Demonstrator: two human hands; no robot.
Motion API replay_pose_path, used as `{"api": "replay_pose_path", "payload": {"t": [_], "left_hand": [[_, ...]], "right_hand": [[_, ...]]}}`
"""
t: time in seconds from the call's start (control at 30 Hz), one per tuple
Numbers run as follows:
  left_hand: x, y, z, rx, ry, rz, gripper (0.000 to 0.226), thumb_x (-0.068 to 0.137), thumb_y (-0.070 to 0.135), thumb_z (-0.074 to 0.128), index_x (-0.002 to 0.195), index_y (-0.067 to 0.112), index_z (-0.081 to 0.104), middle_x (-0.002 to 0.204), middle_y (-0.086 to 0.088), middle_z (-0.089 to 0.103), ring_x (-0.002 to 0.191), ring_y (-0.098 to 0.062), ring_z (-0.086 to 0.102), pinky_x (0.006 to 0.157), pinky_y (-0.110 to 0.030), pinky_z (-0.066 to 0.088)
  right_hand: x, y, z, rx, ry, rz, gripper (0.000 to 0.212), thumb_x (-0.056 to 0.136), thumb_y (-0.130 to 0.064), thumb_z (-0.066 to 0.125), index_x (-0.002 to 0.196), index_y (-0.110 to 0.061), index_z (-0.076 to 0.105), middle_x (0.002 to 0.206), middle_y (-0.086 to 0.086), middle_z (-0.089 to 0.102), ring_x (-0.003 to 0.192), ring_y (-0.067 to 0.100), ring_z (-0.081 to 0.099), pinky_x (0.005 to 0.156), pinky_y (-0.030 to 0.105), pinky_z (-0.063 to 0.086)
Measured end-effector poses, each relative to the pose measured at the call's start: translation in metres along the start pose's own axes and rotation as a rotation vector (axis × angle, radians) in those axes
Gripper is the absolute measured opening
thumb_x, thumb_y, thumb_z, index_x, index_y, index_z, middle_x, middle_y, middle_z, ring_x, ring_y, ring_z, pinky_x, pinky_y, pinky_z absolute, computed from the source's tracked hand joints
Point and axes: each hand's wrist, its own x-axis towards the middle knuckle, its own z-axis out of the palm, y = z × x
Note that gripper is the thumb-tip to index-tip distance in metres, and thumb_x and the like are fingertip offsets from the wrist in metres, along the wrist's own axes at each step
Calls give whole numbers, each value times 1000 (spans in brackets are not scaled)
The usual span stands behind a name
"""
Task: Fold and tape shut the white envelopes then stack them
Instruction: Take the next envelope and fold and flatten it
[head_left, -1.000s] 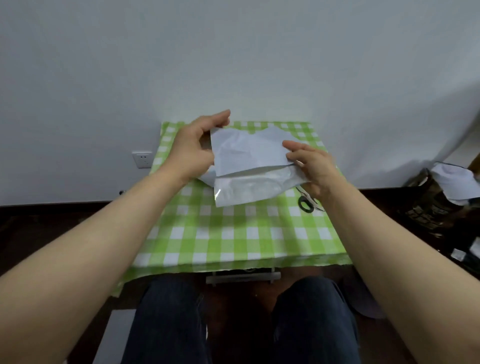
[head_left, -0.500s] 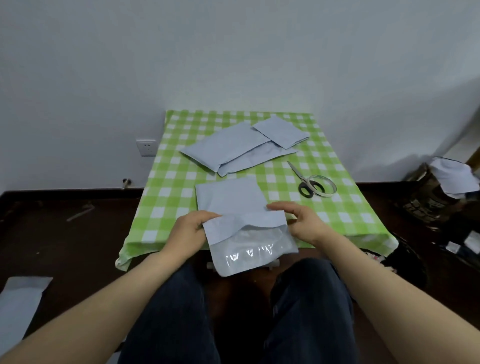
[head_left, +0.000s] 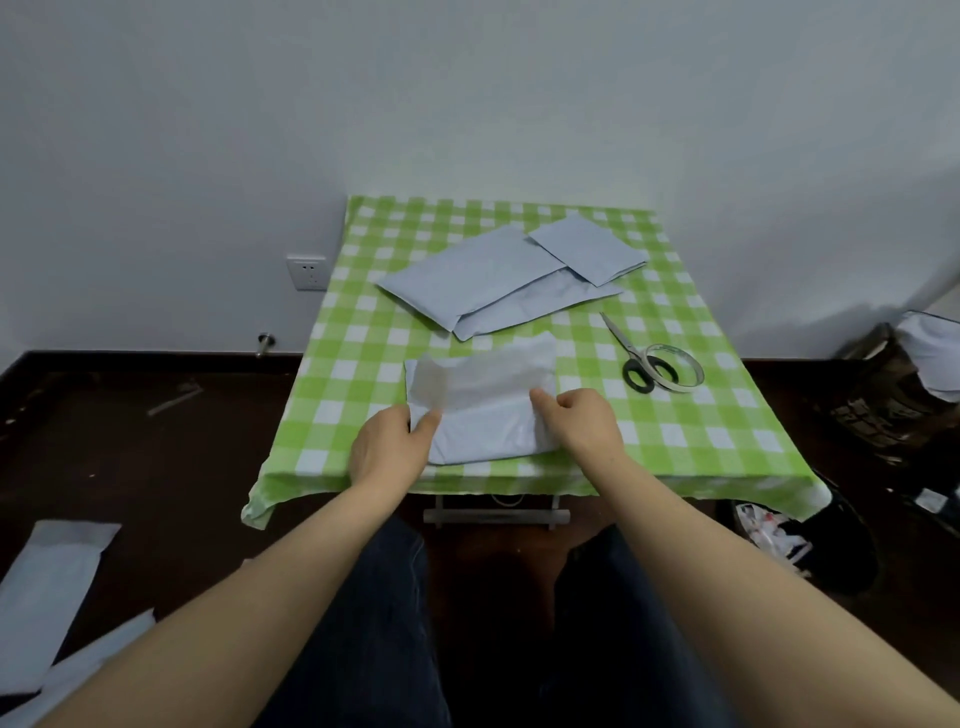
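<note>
- Because the white mailer envelope (head_left: 488, 415) looks like thin, glossy plastic film, I judge it very light, limp and a little slippery. It should crease easily but may spring back open unless it is pinned.
- It lies flat on the tabletop (head_left: 727, 415), just inside the front edge and about midway along it. Its farther half is blurred, so I cannot tell how that part lies.
- The left hand (head_left: 389, 449) grips the envelope's left edge, thumb on top. Its other fingers are hidden, so I judge a pinch rather than see it whole.
- The right hand (head_left: 584, 426) holds the right edge, fingers curled down and thumb pointing inward across the film.
- Holding at the two side edges, close to the fold line, seems best to me, as the middle offers no stiffness.
- A stack of long envelopes (head_left: 467, 280) lies toward the far edge, matte and pale, with a smaller folded envelope (head_left: 587, 249) overlapping its right end.
- Steel scissors (head_left: 623, 348) with black handles and a clear tape roll (head_left: 693, 366) lie touching near the right edge.
- The cloth is a smooth green-and-white check and hangs over the front edge.
</note>
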Motion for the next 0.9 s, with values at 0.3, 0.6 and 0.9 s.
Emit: {"api": "replay_pose_path", "payload": {"t": [0.3, 0.6, 0.9], "left_hand": [[15, 4, -8, 119, -27, -134, 51, 90, 29, 55, 135, 17, 37, 122, -3, 55, 103, -24, 55, 73, -33, 41], [61, 48, 17, 529, -229, 473, 62, 92, 46, 49, 139, 9, 35, 143, -9, 39, 133, -26, 34, 111, -38, 22], [77, 71, -4, 58, -376, 10, 41, 73, 38, 76, 95, 5, 63, 94, -8, 66, 80, -24, 62, 72, -32, 50]], "right_hand": [[13, -2, 11, -313, 25, 47, 48, 93, -41, 45, 55, -14, 36, 56, 0, 38, 51, 19, 38, 47, 24, 27], [16, -7, 13, -415, 7, 37, 44, 93, -42, 43, 58, -15, 41, 62, 1, 47, 64, 27, 50, 53, 25, 35], [22, -6, -2, -370, 70, -50, 47, 92, -49, 46, 59, -15, 40, 61, 1, 47, 72, 28, 52, 66, 31, 36]]}}
